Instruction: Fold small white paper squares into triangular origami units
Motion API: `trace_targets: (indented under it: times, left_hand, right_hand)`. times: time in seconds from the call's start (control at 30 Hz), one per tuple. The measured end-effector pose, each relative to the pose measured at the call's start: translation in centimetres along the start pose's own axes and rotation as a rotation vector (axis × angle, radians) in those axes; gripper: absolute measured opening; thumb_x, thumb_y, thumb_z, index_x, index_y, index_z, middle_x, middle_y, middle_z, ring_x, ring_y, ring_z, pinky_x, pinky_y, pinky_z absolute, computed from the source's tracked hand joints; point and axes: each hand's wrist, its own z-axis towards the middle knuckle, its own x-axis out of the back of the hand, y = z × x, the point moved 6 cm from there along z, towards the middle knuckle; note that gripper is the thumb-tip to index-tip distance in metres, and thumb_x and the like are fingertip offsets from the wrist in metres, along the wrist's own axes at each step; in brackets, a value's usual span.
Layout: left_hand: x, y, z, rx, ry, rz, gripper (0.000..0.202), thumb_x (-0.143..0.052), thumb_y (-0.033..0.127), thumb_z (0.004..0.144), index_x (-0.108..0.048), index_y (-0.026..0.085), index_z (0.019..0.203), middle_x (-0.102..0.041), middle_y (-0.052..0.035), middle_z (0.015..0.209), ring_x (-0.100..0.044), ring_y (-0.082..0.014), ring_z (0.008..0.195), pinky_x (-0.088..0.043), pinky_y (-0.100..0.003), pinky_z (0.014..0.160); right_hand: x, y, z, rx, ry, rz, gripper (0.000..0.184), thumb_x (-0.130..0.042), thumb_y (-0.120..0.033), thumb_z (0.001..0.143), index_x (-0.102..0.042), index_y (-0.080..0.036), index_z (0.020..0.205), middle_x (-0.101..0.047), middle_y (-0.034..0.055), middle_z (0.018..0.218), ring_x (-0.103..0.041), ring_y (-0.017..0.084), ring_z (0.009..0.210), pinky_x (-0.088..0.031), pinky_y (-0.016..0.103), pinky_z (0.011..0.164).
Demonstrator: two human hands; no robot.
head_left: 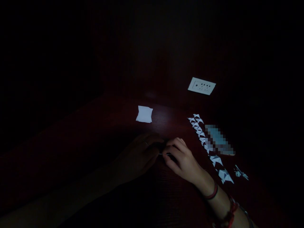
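Note:
The scene is very dark. My left hand (140, 153) and my right hand (181, 158) meet on a dark red tabletop (95, 133), fingers curled and pinched together over something small and thin that I cannot make out. A ring shows on the left hand. Red bands circle my right wrist. A white folded paper square (144, 114) lies just beyond the hands. A row of small folded white paper pieces (204, 139) runs diagonally to the right of my right hand.
A white wall socket plate (201, 85) sits on the dark back surface. A blurred rectangular object (219, 140) lies beside the paper row. A small white paper scrap (241, 173) lies at the far right. Everything else is in darkness.

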Motion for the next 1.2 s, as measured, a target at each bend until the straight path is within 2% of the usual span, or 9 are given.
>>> trace_targets:
  times: [0.13,0.27,0.37,0.43,0.57,0.7,1.0,1.13,1.2]
  left_hand:
    - [0.3,0.3,0.1,-0.029,0.000,0.009,0.016,-0.043,0.012,0.084,-0.057,0.015,0.091,-0.051,-0.0053,0.113,-0.043,-0.0197,0.109,-0.038,-0.037,0.093]
    - [0.6,-0.4,0.2,-0.008,0.007,0.007,0.016,-0.044,0.011,0.082,-0.058,0.016,0.087,-0.050,-0.0049,0.113,-0.042,-0.0209,0.110,-0.038,-0.038,0.093]
    - [0.7,-1.2,0.3,0.040,0.018,0.003,0.014,-0.045,0.010,0.082,-0.057,0.015,0.084,-0.050,-0.0052,0.112,-0.042,-0.0207,0.110,-0.038,-0.037,0.093]
    - [0.6,-1.4,0.4,0.048,0.010,0.006,0.013,-0.045,0.010,0.082,-0.057,0.015,0.082,-0.050,-0.0051,0.111,-0.042,-0.0203,0.109,-0.038,-0.037,0.093]
    - [0.2,-0.8,0.3,0.015,-0.010,0.022,0.014,-0.044,0.011,0.084,-0.057,0.014,0.085,-0.051,-0.0052,0.111,-0.043,-0.0196,0.107,-0.038,-0.037,0.093]
    - [0.0,0.1,0.2,-0.025,-0.008,0.010,0.015,-0.043,0.012,0.085,-0.057,0.014,0.088,-0.051,-0.0052,0.111,-0.043,-0.0187,0.107,-0.037,-0.035,0.093]
    - [0.2,-0.8,0.2,0.037,-0.023,-0.036,0.013,-0.045,0.009,0.082,-0.055,0.016,0.087,-0.049,-0.0047,0.111,-0.044,-0.0190,0.106,-0.039,-0.035,0.090]
    - [-0.4,-0.9,-0.1,0.032,-0.042,-0.032,0.019,-0.049,0.018,0.083,-0.053,0.017,0.101,-0.048,-0.0064,0.114,-0.042,-0.0212,0.108,-0.037,-0.039,0.092]
    - [-0.7,-0.7,-0.2,0.019,-0.060,-0.048,0.017,-0.049,0.020,0.083,-0.054,0.018,0.099,-0.049,-0.0058,0.113,-0.043,-0.0209,0.108,-0.037,-0.039,0.092]
  right_hand:
    - [0.0,0.1,0.1,0.013,-0.028,-0.010,0.007,-0.047,-0.015,0.079,-0.053,-0.016,0.079,-0.051,0.0050,0.084,-0.045,0.017,0.080,-0.038,0.032,0.073]
    - [1.4,1.8,-0.5,-0.011,-0.021,-0.057,0.006,-0.046,-0.015,0.078,-0.052,-0.017,0.076,-0.050,0.0043,0.080,-0.046,0.017,0.078,-0.038,0.032,0.073]
    - [3.1,3.3,-1.1,-0.080,0.093,-0.069,0.007,-0.046,-0.015,0.078,-0.051,-0.018,0.077,-0.049,0.0048,0.082,-0.047,0.018,0.080,-0.039,0.032,0.073]
    - [3.4,3.4,-1.3,-0.083,0.138,-0.054,0.007,-0.046,-0.015,0.079,-0.052,-0.018,0.079,-0.049,0.0050,0.084,-0.048,0.018,0.082,-0.040,0.033,0.074]
    - [2.0,1.8,-0.8,-0.028,0.057,-0.006,0.013,-0.049,-0.020,0.081,-0.054,-0.018,0.093,-0.051,0.0066,0.092,-0.048,0.018,0.088,-0.041,0.034,0.076]
    - [0.5,0.5,-0.3,0.023,-0.028,-0.007,0.010,-0.049,-0.020,0.081,-0.057,-0.017,0.086,-0.052,0.0058,0.089,-0.048,0.018,0.085,-0.040,0.033,0.075]
    - [1.4,1.6,-0.9,-0.016,0.008,-0.002,0.008,-0.048,-0.015,0.078,-0.055,-0.016,0.077,-0.049,0.0061,0.087,-0.047,0.018,0.084,-0.040,0.034,0.075]
    - [0.9,1.2,-0.7,-0.003,-0.004,0.010,0.009,-0.047,-0.015,0.079,-0.056,-0.016,0.078,-0.048,0.0060,0.087,-0.046,0.017,0.083,-0.039,0.033,0.074]
    - [0.7,0.8,-0.6,0.018,0.001,0.018,0.010,-0.047,-0.015,0.080,-0.057,-0.016,0.081,-0.049,0.0057,0.086,-0.046,0.017,0.082,-0.040,0.033,0.073]
